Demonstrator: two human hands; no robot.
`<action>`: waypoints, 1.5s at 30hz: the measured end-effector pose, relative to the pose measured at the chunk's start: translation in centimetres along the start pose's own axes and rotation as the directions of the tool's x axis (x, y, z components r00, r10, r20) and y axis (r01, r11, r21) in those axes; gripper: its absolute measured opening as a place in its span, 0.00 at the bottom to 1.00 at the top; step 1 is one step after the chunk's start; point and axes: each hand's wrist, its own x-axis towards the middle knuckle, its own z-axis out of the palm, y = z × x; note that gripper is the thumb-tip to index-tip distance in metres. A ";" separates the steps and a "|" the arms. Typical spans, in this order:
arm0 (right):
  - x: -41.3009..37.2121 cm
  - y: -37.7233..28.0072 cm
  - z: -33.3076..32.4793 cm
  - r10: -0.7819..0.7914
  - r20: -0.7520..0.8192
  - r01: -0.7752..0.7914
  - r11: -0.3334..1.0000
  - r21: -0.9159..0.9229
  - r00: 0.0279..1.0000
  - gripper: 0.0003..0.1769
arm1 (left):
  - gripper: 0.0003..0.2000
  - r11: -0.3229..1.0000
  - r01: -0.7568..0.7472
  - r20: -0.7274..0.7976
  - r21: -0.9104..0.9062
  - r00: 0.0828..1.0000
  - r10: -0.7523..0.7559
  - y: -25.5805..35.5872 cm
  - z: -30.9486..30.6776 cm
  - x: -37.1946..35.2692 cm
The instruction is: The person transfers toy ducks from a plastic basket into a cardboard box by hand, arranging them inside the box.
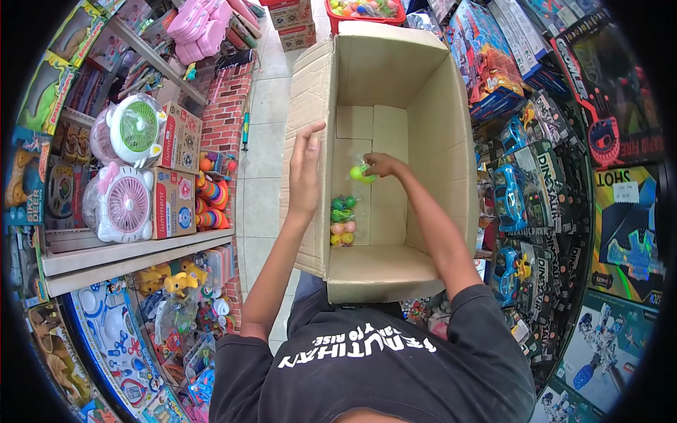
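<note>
A large open cardboard box [438,92] stands before me. Inside it, my right hand [383,165] has its fingers closed on a clear bag of yellow-green balls [362,173], near the left part of the bottom. Below that, along the box's left wall, lie more clear bags of small balls [343,218] in green, pink and yellow. My left hand [305,169] lies against the box's left flap [315,92], fingers stretched out and holding nothing.
Shelves on the left hold two wrapped toy fans [121,201] and small boxes [174,201]. Boxed toys [511,197] line the right side. At the top, beyond the cardboard box, is a red basket [381,20] of colourful balls. Pale floor tiles [264,148] run along the left.
</note>
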 end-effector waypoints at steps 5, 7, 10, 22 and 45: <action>2.4 0.9 7.3 -0.197 -0.302 0.079 0.929 -0.362 0.933 0.23 | 0.20 1.000 -0.006 -0.048 0.010 0.999 0.007 -0.1 0.9 -0.5; 2.8 1.0 9.0 -0.231 -0.172 0.104 0.834 -0.541 0.958 0.24 | 0.19 0.999 -0.022 -0.067 -0.023 0.998 0.021 -0.2 1.3 -0.4; 4.0 1.2 9.5 -0.177 -0.076 0.124 0.881 -0.456 0.981 0.27 | 0.19 0.999 -0.012 -0.048 -0.046 0.999 0.010 -0.4 1.2 -0.3; 3.3 1.0 9.8 -0.198 -0.249 0.127 0.953 -0.274 0.948 0.19 | 0.18 0.999 -0.020 -0.050 -0.025 0.999 0.019 -1.0 1.4 -0.3; -4.8 -8.6 -0.8 0.014 0.273 0.119 0.878 -0.464 0.962 0.37 | 0.13 0.996 -0.086 -0.090 -0.031 0.993 0.083 0.2 0.2 -2.1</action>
